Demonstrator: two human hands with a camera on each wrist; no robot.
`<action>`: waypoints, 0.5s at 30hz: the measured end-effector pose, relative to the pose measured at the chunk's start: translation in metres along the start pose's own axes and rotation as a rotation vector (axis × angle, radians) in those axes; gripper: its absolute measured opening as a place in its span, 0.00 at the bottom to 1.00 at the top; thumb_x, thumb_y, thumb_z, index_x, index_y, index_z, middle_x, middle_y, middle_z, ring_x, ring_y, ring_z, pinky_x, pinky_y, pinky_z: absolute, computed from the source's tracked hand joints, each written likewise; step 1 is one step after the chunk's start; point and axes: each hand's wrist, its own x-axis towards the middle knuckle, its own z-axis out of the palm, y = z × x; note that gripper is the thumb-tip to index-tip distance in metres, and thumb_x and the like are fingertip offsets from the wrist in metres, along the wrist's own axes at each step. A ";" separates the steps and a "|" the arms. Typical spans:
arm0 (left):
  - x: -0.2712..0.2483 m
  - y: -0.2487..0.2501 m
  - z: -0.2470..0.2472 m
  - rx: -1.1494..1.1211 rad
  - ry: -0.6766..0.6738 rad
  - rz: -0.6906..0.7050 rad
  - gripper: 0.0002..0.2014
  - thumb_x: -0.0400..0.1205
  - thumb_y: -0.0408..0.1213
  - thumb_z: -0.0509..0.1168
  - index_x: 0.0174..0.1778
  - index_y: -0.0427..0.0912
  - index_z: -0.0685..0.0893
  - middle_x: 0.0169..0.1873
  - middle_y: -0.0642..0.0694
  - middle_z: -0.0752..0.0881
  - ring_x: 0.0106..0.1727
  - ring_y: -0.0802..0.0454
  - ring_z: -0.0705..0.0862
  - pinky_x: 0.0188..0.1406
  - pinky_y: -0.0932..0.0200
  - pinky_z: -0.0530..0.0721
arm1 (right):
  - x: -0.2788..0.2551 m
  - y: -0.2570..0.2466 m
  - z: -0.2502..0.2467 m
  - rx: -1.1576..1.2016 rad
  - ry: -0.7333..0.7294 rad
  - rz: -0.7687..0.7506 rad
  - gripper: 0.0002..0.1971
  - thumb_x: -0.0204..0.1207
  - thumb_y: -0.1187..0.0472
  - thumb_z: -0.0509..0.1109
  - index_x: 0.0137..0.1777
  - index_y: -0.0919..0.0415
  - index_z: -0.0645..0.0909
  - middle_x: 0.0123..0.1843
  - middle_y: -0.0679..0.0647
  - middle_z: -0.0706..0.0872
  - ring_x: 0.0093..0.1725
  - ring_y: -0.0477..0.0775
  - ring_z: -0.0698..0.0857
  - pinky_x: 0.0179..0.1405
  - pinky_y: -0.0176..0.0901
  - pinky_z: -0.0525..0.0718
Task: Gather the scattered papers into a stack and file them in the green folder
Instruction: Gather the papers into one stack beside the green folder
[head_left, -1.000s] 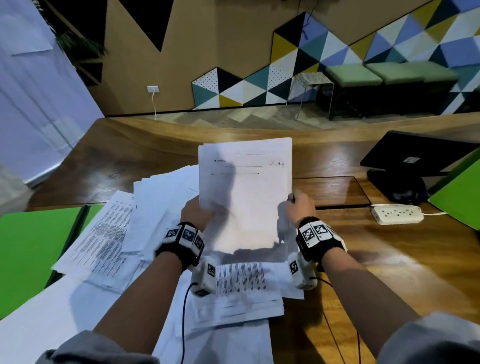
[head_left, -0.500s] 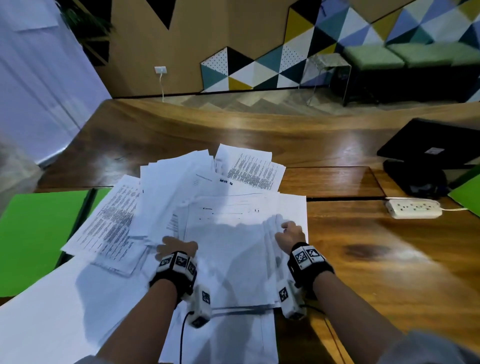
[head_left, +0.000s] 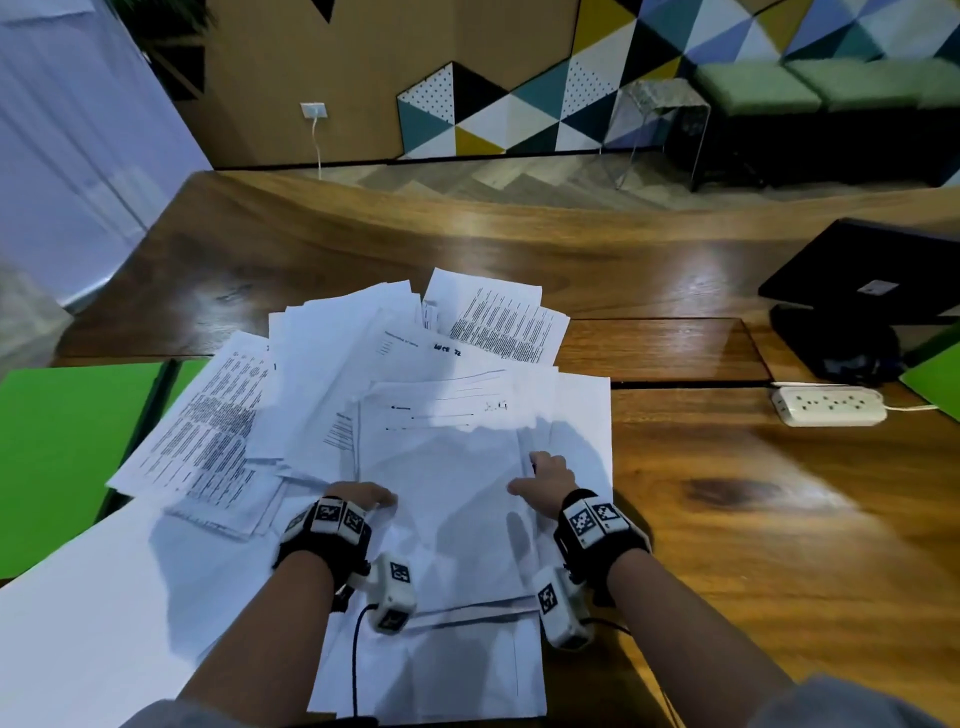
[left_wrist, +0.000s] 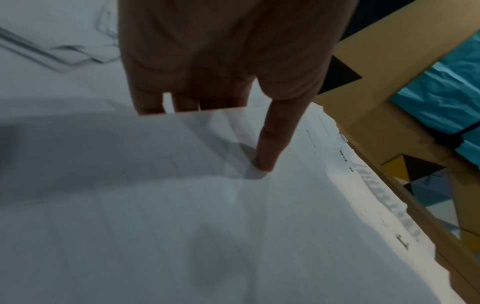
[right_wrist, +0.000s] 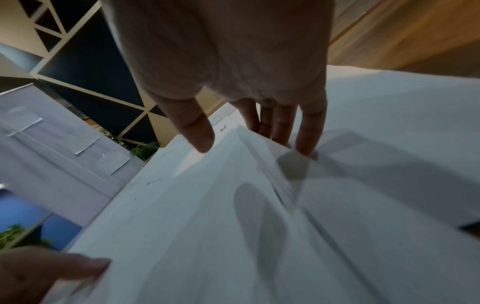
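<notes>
Head view first: I can see printed columns on several of the scattered papers (head_left: 374, 364), but the text is too small and blurred for me to read; one sheet carries a dark handwritten mark that I cannot make out. The sheaf (head_left: 457, 493) I am holding lies on top of that pile, on the wooden table (head_left: 727, 545). My left hand (head_left: 358, 496) takes its left edge and my right hand (head_left: 545, 480) its right edge, thumbs lying on top. The green folder (head_left: 62, 457) lies open at the left table edge, partly under the papers. To the right, bare wood runs out to a white power strip (head_left: 828, 406) and a black monitor stand (head_left: 852, 332), with another green sheet (head_left: 935, 379) at the frame edge.

Left wrist view: my left hand (left_wrist: 221, 61) has its thumb pressed flat on the top sheet (left_wrist: 233, 205) while the other fingers (left_wrist: 182, 102) go under the paper edge, so the sheaf is pinched between them. Faint print runs along the far edge, unreadable.

Right wrist view: my right hand (right_wrist: 233, 72) holds the same way, thumb on top, the four fingers (right_wrist: 283, 123) tucked down behind the raised edge of the sheets (right_wrist: 233, 226). My left thumb shows at the lower left corner, on the paper.
</notes>
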 end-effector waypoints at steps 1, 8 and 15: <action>-0.002 0.000 -0.003 -0.022 -0.010 0.015 0.24 0.86 0.45 0.56 0.79 0.45 0.68 0.81 0.43 0.66 0.81 0.44 0.66 0.79 0.59 0.63 | 0.002 0.005 -0.005 0.025 0.065 0.034 0.32 0.77 0.54 0.67 0.80 0.59 0.63 0.77 0.62 0.65 0.76 0.64 0.68 0.74 0.54 0.72; 0.004 -0.006 0.012 -0.123 -0.016 0.119 0.27 0.76 0.37 0.73 0.69 0.31 0.78 0.69 0.36 0.80 0.70 0.41 0.79 0.67 0.60 0.75 | 0.005 0.040 -0.047 0.242 0.391 0.442 0.24 0.74 0.63 0.65 0.69 0.67 0.64 0.72 0.66 0.64 0.71 0.67 0.65 0.63 0.55 0.72; 0.014 0.026 -0.050 -0.217 0.192 0.276 0.32 0.57 0.34 0.66 0.59 0.26 0.82 0.47 0.33 0.85 0.48 0.39 0.84 0.46 0.53 0.78 | 0.007 0.035 -0.042 0.339 0.201 0.360 0.26 0.74 0.63 0.65 0.70 0.68 0.63 0.64 0.66 0.78 0.61 0.68 0.81 0.46 0.50 0.79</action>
